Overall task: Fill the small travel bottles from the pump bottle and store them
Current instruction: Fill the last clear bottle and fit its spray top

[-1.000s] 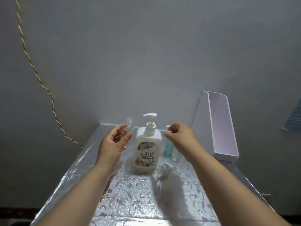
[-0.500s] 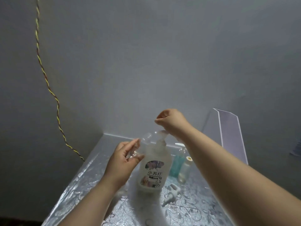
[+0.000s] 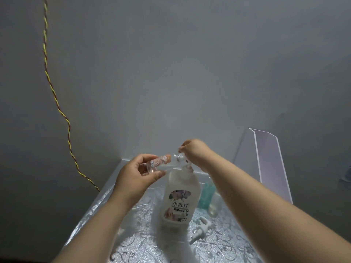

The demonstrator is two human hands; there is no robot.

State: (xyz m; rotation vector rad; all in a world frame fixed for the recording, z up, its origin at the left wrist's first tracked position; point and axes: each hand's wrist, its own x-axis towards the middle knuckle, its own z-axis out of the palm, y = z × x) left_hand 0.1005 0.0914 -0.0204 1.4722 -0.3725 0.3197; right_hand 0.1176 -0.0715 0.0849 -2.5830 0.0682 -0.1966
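Now, nearest me: a loose white pump cap (image 3: 201, 227) lies on the floral table cover (image 3: 133, 236), just right of the upright pump bottle (image 3: 179, 198); above it my left hand (image 3: 136, 175) grips a clear travel bottle (image 3: 157, 163), tipped nearly sideways, mouth toward the nozzle; my right hand (image 3: 195, 154) has its fingers curled over the pump head (image 3: 179, 158); whether mouth and nozzle touch, cannot tell. Behind stand a teal bottle (image 3: 206, 194) and a pale one (image 3: 214, 204); farther right, a white storage bin (image 3: 269, 160). Risks, as I judge: a misaligned narrow mouth sends soap over my fingers; a hard press may tip the unsteadied pump bottle; soapy plastic may slip.
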